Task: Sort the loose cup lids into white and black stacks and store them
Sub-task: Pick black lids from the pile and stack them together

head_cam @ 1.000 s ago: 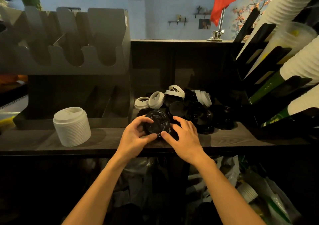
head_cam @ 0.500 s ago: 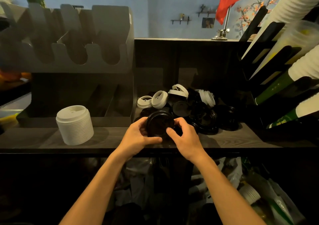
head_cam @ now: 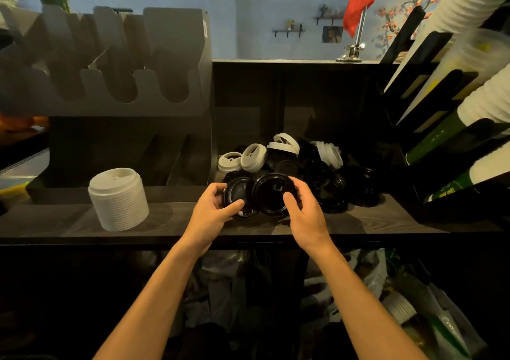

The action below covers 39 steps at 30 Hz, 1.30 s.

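While both are held low at the front of the surface [head_cam: 386, 221], just before the mixed pile [head_cam: 325, 183], the head view shows the grip of the left hand [head_cam: 212, 210] pinching the left black lid [head_cam: 237, 196] and that of the right hand [head_cam: 306, 210] pinching the right black lid [head_cam: 271, 194], rims overlapping. To nest them well, turn both the same way up and line up the rims before pressing. Half a second earlier both hands closed round what looked like one lid.

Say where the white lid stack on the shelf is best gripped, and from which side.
Probably round its ribbed side wall, low down, coming from the open front: the white lid stack is a tall loose column, and the rack stands close behind it.
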{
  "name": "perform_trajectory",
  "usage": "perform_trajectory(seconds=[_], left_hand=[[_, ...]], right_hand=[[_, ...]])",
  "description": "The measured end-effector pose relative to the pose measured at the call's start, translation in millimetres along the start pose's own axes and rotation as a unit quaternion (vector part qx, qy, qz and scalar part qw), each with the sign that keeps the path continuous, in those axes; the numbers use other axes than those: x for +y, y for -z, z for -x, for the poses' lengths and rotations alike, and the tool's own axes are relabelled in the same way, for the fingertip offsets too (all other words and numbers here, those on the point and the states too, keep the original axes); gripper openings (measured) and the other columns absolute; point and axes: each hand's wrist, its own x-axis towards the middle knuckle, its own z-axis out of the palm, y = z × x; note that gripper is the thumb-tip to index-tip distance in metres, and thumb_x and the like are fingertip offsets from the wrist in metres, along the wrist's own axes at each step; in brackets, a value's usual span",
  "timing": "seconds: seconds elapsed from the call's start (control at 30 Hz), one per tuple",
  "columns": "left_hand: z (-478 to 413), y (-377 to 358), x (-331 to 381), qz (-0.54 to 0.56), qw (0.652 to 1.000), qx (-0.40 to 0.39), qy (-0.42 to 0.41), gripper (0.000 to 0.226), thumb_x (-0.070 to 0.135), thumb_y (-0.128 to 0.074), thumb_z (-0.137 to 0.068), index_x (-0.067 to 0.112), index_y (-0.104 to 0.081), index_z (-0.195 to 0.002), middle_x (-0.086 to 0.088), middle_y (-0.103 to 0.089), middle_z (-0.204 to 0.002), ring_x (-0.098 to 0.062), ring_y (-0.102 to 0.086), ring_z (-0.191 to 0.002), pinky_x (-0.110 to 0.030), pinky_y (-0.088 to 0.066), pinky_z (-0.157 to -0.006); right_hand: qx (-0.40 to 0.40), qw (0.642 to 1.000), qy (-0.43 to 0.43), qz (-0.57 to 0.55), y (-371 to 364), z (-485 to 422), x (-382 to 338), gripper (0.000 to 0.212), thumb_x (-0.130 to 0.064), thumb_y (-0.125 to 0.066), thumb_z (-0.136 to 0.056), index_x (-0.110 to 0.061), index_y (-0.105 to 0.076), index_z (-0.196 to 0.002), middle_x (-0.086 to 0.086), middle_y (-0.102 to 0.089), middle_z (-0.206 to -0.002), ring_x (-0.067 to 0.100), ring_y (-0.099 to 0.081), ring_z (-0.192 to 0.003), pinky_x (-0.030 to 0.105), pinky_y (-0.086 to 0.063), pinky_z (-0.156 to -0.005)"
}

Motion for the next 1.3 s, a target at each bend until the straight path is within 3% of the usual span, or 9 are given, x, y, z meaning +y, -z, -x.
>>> perform_trajectory(seconds=[0.1,0.17,0.33,0.5,0.67,0.8,0.93,1.13,1.3], left_hand=[[0.7,0.2,3.5,0.051,0.999,0.011,0.013,0.030,0.006,-0.069,-0.094,0.011,-0.058,-0.121,-0.010,-0.076,-0.111,-0.020,-0.075,-0.100,-0.031,-0.061,-0.084],[0.8,1.0,5.6,0.078,0.997,0.018,0.024,0.018,0.007,-0.065,-0.096,0.009,-0.061,-0.114,-0.007,-0.077,-0.106,-0.021,-0.074,-0.100,-0.036,-0.059,-0.090],[2.6,4.2,6.5,0.078,0.997,-0.001,0.023,0.008,0.001,-0.066,-0.093,0.005,-0.064,-0.100,-0.012,-0.077,-0.103,-0.025,-0.074,-0.101,-0.041,-0.055,-0.096],[4.0,6.9,5.1,0.148,0.989,0.017,0.018,0.023,-0.004,-0.070,-0.086,0.006,-0.062,-0.106,-0.010,-0.077,-0.104,-0.029,-0.073,-0.105,-0.032,-0.059,-0.084],[-0.6,4.8,13.0,0.240,0.970,0.027,0.019,0.058,-0.012,-0.069,-0.077,0.013,-0.060,-0.128,-0.006,-0.075,-0.116,-0.024,-0.071,-0.111,-0.036,-0.060,-0.085],[-3.4,-16.2,21.1,0.333,0.942,-0.017,0.041,0.045,0.005,-0.063,-0.085,0.004,-0.060,-0.130,-0.015,-0.072,-0.122,-0.030,-0.067,-0.117,-0.039,-0.057,-0.088],[0.3,-33.8,18.8,0.286,0.957,-0.032,0.038,0.042,0.032,-0.045,-0.104,0.008,-0.062,-0.134,-0.015,-0.069,-0.131,-0.027,-0.064,-0.125,-0.042,-0.049,-0.105],[0.8,-30.2,8.2,0.233,0.972,-0.017,0.020,0.032,0.018,-0.050,-0.102,0.010,-0.062,-0.131,-0.009,-0.074,-0.120,-0.027,-0.068,-0.117,-0.038,-0.052,-0.095],[5.2,-29.3,11.4,0.268,0.962,-0.048,0.031,0.040,0.022,-0.053,-0.096,0.005,-0.061,-0.131,-0.019,-0.068,-0.130,-0.033,-0.065,-0.124,-0.046,-0.050,-0.103]], right_hand=[[0.004,1.000,0.000,-0.007,0.3,1.0,-2.1,0.038,-0.024,-0.044,-0.107,-0.027,-0.044,-0.145,-0.033,-0.050,-0.117,-0.033,-0.042,-0.104,-0.006,-0.035,-0.081],[0.007,1.000,0.007,-0.009,0.1,2.1,-2.6,0.039,-0.024,-0.044,-0.107,-0.026,-0.042,-0.146,-0.033,-0.049,-0.118,-0.033,-0.041,-0.106,-0.005,-0.035,-0.083],[0.027,0.999,0.030,-0.013,-2.0,4.6,-1.7,0.034,-0.021,-0.052,-0.103,-0.026,-0.051,-0.137,-0.019,-0.060,-0.121,-0.013,-0.054,-0.114,0.005,-0.045,-0.089],[0.041,0.990,0.002,-0.132,-10.7,5.7,-8.2,0.027,-0.009,-0.068,-0.093,-0.021,-0.058,-0.115,-0.002,-0.072,-0.105,0.010,-0.069,-0.101,0.022,-0.056,-0.085],[0.008,0.984,-0.023,-0.177,-29.3,3.1,-16.9,0.042,-0.007,-0.070,-0.091,-0.029,-0.053,-0.123,-0.008,-0.072,-0.109,0.004,-0.069,-0.103,0.018,-0.055,-0.081],[0.019,0.985,-0.021,-0.168,-29.4,-2.3,-17.2,0.041,-0.013,-0.067,-0.094,-0.029,-0.051,-0.129,-0.011,-0.068,-0.111,-0.006,-0.064,-0.103,0.015,-0.054,-0.082],[0.033,0.986,-0.037,-0.161,-25.8,-2.4,-9.6,0.039,-0.015,-0.071,-0.091,-0.029,-0.054,-0.124,-0.003,-0.068,-0.113,0.011,-0.068,-0.105,0.036,-0.060,-0.085],[0.062,0.979,-0.041,-0.188,-23.9,1.0,-7.2,0.038,-0.016,-0.071,-0.091,-0.029,-0.053,-0.122,-0.006,-0.066,-0.116,-0.004,-0.064,-0.101,0.013,-0.052,-0.078],[0.040,0.983,-0.040,-0.173,-25.2,0.8,-7.6,0.038,-0.016,-0.071,-0.092,-0.035,-0.055,-0.121,-0.009,-0.067,-0.115,-0.004,-0.063,-0.104,0.017,-0.053,-0.083]])
